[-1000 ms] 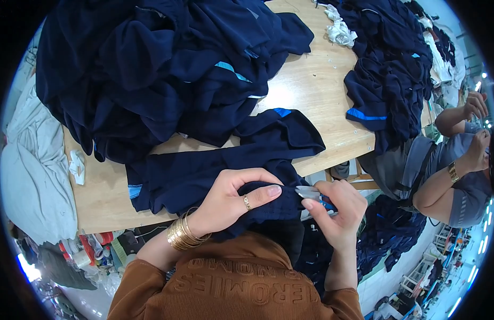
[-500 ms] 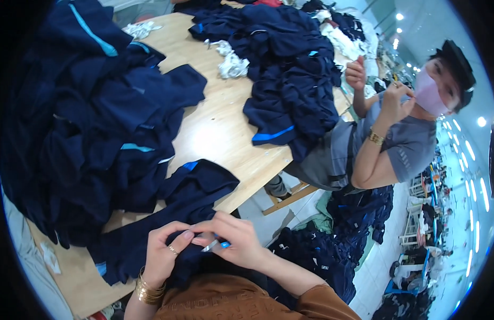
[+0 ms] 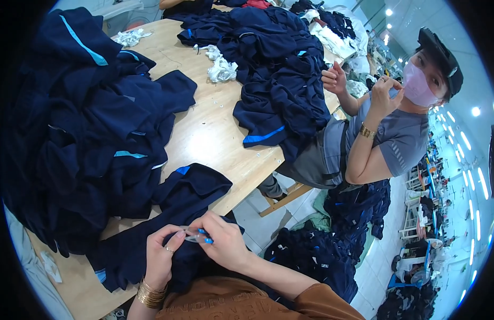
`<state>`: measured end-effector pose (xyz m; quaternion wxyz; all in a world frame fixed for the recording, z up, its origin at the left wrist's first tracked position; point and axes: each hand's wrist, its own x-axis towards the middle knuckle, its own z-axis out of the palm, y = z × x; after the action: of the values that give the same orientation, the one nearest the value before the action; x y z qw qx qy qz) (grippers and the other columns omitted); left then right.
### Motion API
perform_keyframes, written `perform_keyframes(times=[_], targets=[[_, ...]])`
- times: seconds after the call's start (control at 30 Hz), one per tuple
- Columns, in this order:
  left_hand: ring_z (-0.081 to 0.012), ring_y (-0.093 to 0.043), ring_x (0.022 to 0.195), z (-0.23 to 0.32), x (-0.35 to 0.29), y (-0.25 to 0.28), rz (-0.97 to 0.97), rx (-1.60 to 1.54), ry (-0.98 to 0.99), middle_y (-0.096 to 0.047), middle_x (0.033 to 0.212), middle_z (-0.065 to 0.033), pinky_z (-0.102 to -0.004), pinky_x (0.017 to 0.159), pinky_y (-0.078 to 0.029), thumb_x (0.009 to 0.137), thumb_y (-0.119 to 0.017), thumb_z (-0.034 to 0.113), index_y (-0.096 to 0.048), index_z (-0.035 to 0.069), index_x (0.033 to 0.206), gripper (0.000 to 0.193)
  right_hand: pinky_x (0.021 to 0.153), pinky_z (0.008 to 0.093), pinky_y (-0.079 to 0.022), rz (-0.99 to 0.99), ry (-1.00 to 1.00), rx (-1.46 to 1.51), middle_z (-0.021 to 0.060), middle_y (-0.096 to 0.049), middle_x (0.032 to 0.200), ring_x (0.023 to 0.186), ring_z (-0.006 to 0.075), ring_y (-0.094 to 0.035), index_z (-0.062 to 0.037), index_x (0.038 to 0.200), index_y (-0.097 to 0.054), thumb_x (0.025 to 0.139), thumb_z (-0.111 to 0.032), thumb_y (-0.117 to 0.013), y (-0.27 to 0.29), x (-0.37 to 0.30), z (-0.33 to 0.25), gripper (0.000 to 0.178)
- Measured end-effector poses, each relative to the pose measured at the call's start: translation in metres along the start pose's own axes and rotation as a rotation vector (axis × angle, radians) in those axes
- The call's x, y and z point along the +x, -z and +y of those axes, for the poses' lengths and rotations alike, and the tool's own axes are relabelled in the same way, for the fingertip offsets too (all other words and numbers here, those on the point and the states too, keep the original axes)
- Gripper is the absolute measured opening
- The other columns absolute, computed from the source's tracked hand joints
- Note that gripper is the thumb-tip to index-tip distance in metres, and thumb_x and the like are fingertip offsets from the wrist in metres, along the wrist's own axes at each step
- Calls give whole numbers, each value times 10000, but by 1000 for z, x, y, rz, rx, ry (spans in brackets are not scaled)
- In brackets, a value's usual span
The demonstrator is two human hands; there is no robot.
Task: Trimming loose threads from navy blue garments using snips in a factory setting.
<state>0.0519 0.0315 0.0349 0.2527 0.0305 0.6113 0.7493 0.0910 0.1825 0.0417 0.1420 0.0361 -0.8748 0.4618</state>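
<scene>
My right hand (image 3: 225, 245) is closed around a small tool with blue parts (image 3: 206, 238) and a pale, silvery length that points toward my left hand; it looks like thread snips, but blur hides the exact form. My left hand (image 3: 162, 255) is closed in a pinch, thumb against forefinger, at the tip of that pale length; what it grips there is too small to make out. Beneath both hands a navy garment (image 3: 151, 234) with a bright blue patch hangs over the table edge toward my lap.
A large heap of navy garments (image 3: 92, 144) with light-blue strips covers the left of the wooden table (image 3: 204, 136). Another navy pile (image 3: 281, 80) lies opposite, beside white scraps (image 3: 222, 70). A masked co-worker (image 3: 383, 133) stands at right. More navy garments (image 3: 316, 261) lie on the floor.
My right hand has shifted slightly left and turned, so the tool shows its blue parts more. My fingertips have parted a little. The whole view has shifted slightly.
</scene>
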Motion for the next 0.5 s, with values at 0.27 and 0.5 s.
perform_keyframes(times=[0.27, 0.5], targets=[[-60, -522, 805, 3, 7, 5, -60, -11, 23, -620, 816, -13, -206, 763, -408, 843, -597, 118, -623, -38, 872, 161, 648, 207, -395, 172, -385, 567, 21, -555, 751, 676, 77, -481, -11, 818, -534, 888, -111, -527, 30, 4, -2, 122], [-50, -523, 805, 5, 2, 11, -89, -13, 17, -619, 818, -7, -197, 754, -411, 861, -582, 135, -619, -37, 899, 180, 591, 246, -439, -2, -30, 48, 52, -570, 759, 669, 164, -560, -57, 871, -625, 706, 64, -634, 18, 14, -16, 204]])
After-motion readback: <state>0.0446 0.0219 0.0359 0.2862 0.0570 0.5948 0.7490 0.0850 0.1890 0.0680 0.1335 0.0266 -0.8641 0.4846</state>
